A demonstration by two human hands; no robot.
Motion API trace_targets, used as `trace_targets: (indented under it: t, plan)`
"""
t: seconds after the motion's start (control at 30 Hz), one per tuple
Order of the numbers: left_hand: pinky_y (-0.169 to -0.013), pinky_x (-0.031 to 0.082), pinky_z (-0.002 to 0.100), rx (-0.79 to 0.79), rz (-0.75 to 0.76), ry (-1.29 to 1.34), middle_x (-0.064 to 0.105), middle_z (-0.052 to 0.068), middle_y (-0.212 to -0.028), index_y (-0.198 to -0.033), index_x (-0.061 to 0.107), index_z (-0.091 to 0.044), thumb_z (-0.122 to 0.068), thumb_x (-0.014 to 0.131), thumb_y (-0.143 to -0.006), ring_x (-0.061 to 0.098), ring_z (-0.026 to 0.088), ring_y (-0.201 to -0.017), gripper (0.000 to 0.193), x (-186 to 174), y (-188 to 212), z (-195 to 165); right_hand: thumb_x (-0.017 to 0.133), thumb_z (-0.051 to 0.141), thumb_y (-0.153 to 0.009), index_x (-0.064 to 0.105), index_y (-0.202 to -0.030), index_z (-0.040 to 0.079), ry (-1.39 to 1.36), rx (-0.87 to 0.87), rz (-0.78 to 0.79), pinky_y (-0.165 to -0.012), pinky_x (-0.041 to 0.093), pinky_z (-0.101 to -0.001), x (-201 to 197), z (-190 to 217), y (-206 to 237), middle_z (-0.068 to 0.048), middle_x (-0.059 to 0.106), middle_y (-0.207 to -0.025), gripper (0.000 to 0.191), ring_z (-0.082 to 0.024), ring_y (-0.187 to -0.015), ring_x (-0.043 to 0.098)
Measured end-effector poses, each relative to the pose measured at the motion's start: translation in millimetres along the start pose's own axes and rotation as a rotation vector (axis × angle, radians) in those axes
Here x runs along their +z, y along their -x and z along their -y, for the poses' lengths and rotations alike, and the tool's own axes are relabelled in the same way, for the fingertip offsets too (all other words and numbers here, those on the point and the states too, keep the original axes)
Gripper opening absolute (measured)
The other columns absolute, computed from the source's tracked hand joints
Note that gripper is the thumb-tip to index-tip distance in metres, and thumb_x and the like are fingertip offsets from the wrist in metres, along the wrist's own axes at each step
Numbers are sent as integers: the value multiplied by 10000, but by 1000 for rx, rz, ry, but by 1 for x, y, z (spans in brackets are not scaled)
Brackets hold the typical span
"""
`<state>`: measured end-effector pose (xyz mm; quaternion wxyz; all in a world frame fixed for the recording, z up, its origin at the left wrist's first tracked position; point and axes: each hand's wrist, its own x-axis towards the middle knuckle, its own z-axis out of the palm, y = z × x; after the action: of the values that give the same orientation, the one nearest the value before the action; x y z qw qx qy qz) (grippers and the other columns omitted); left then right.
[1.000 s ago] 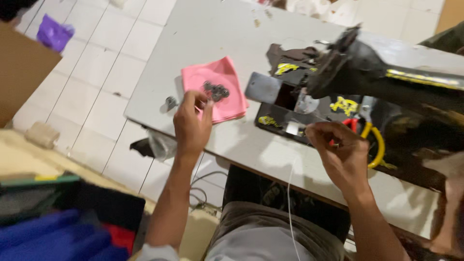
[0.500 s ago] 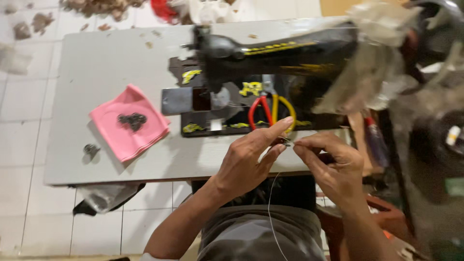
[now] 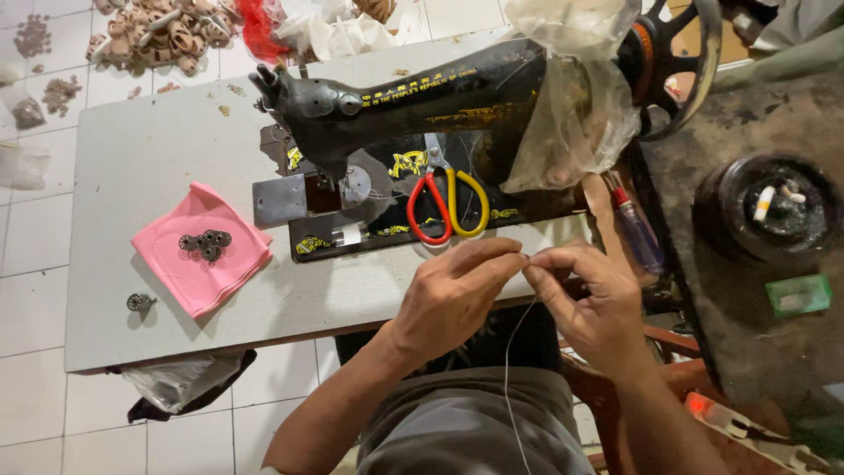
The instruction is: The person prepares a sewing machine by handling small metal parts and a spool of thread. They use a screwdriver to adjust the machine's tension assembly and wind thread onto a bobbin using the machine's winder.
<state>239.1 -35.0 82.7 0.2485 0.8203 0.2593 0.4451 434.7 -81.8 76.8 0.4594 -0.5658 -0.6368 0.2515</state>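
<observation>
Bobbin [image 3: 138, 302]: lone, on the table [image 3: 132, 158] near its left front edge, just beside the cloth.
Pink cloth [image 3: 180, 264]: flat on the table, a cluster of dark bobbins [image 3: 205, 244] on top.
Sewing machine [image 3: 396, 110]: black, lying across the table; scissors [image 3: 447, 204] with one red and one yellow handle on its bed.
Progress: thread [image 3: 510, 369] pinched and under work at the fingertips, judged early; not led to the machine.
Left hand [image 3: 453, 295]: palm down over the front edge, fingers narrowed, tips pinching the thread end.
Right hand [image 3: 591, 299]: curled, thumb and forefinger closed on the same thread, meeting the left; thread hanging down over the lap.
</observation>
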Motion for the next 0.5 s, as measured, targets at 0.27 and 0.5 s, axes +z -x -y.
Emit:
trace_targets:
  t: [0.27, 0.5]
  plan:
    - [-799, 546, 384, 48, -59, -270, 648, 98, -1036, -1012, 696, -24, -12, 758, -905, 682, 278, -906, 124, 10, -7, -4, 724, 64, -956, 674, -1029, 16, 57, -218, 10, -670, 491, -235, -7, -2, -3, -59, 699, -965, 101, -92, -808, 636]
    - [-798, 547, 284, -367, -19, 444, 637, 41, -1040, -1029, 708, -31, -59, 732, -949, 647, 129, -901, 87, 12, 0, 8, 719, 106, -932, 708, -1026, 26, -98, 75, 106, -613, 505, -228, -17, -17, 2, -35, 703, -932, 124, -74, -778, 640]
